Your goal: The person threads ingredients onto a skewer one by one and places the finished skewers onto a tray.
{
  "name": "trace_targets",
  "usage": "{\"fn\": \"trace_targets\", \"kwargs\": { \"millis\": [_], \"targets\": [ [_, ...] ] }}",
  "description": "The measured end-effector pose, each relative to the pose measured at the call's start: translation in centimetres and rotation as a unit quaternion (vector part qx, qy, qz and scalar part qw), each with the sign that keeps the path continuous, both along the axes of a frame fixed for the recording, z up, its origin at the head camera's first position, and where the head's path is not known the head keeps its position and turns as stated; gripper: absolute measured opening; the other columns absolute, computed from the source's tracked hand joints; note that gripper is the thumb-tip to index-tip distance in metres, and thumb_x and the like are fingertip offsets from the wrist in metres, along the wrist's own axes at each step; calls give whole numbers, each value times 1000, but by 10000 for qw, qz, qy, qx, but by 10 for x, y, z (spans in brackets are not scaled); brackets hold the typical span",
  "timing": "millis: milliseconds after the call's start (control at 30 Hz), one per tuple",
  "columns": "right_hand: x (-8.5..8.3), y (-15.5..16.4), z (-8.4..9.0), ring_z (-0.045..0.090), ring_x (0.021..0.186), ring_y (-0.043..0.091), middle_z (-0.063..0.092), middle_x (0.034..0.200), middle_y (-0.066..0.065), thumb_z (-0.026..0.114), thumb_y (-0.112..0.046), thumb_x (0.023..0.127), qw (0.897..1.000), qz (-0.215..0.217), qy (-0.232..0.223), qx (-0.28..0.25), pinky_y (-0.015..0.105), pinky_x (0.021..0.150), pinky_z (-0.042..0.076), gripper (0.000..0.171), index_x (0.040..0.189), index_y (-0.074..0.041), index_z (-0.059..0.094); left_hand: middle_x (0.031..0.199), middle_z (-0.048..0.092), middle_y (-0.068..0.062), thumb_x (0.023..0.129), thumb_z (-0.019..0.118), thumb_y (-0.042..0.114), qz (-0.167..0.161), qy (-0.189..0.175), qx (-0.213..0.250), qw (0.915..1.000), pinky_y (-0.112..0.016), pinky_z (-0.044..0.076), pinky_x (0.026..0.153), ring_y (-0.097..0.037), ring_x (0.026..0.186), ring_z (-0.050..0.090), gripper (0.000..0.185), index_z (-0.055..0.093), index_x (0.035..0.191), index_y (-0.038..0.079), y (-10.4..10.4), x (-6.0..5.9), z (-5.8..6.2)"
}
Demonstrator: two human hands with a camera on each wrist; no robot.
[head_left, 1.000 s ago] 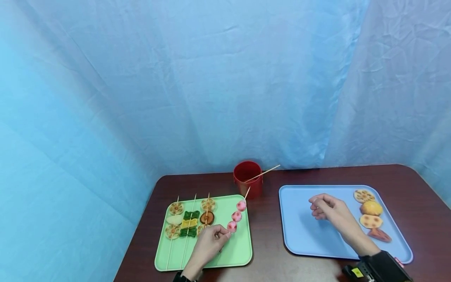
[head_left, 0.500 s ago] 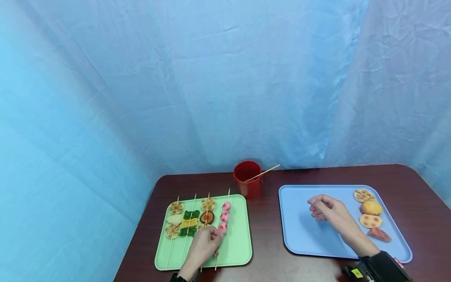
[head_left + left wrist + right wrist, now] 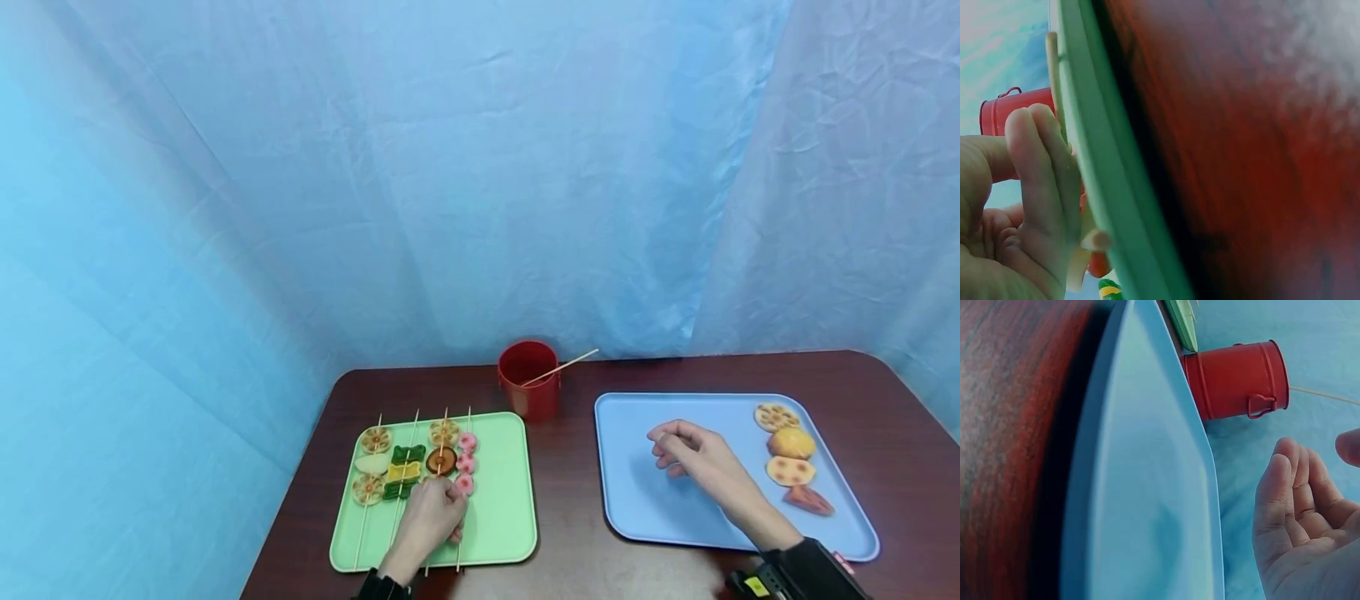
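Pink skewer [image 3: 466, 463] lying on the green tray [image 3: 502, 517], rightmost of four parallel skewers. Its long axis runs near to far across the tray, the pointed tip toward the red cup [image 3: 528, 390] and the blunt end at the tray's near rim; three pink pieces sit on its far half. The left hand [image 3: 429, 521] rests over its near half with fingers [image 3: 1041, 169] curled round the stick, pinching it against the tray. The right hand [image 3: 693, 457] hovers over the blue tray [image 3: 645, 500], fingers loosely curled and holding nothing.

The other skewers [image 3: 405, 471] carry lotus-root slices, green and yellow pieces and a brown disc. Loose food pieces [image 3: 787, 457] lie along the blue tray's right side. One bare stick [image 3: 562, 367] leans out of the cup.

Surface: dark reddish-brown worktop [image 3: 570, 467] with rounded corners, both trays side by side on it, cup behind and between them. Backdrop: creased blue sheeting [image 3: 480, 167] on all sides.

The left hand hides the near parts of two skewers. Both wrist views are close and blurred; the left one shows only the tray rim, fingers and a stick end.
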State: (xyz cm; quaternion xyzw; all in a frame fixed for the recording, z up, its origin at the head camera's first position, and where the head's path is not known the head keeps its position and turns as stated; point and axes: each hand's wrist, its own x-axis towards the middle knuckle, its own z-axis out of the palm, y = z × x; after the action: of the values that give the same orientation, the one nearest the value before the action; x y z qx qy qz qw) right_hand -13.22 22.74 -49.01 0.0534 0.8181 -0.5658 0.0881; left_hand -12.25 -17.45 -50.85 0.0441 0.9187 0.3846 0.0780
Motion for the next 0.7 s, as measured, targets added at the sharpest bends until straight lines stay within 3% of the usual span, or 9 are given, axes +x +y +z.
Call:
{"fn": "trace_targets", "kwargs": {
  "millis": [167,233,433,533,700],
  "targets": [
    [0,-1,0,69,89,20,68,103,14,53,-31,109,9999,98,78,-69,34,74,58,43,127,7,61,49,59,6,95,63,11,-121,-237,-97,9996,-27,46,43,-10,40,59,32,67,64,11,-4,-3,8],
    [0,-2,1,69,89,21,68,103,14,54,-29,109,9998,144,152,-64,34,73,58,41,126,7,61,48,59,4,98,64,17,-145,-156,-342,9992,-27,42,42,-11,40,57,34,68,64,12,-3,-5,13],
    [-2,-5,6,70,90,24,69,106,16,55,-27,109,9985,271,469,-11,36,74,59,38,126,6,61,67,64,5,95,70,26,-158,901,-1317,9871,-29,40,49,-9,54,54,16,74,86,14,12,-17,28],
    [-4,-9,10,70,89,23,70,106,16,56,-24,108,9972,295,691,49,36,74,59,35,124,6,63,77,68,5,96,71,28,-164,1014,-1104,9886,-30,45,57,-8,63,58,14,75,94,15,25,-24,33],
    [-8,-21,20,71,88,27,71,103,13,61,-24,106,9910,320,1217,461,33,74,59,29,119,1,66,92,70,4,97,69,25,-91,946,27,9955,-33,50,67,-11,74,63,13,74,102,14,48,-34,32]
  ]
}}
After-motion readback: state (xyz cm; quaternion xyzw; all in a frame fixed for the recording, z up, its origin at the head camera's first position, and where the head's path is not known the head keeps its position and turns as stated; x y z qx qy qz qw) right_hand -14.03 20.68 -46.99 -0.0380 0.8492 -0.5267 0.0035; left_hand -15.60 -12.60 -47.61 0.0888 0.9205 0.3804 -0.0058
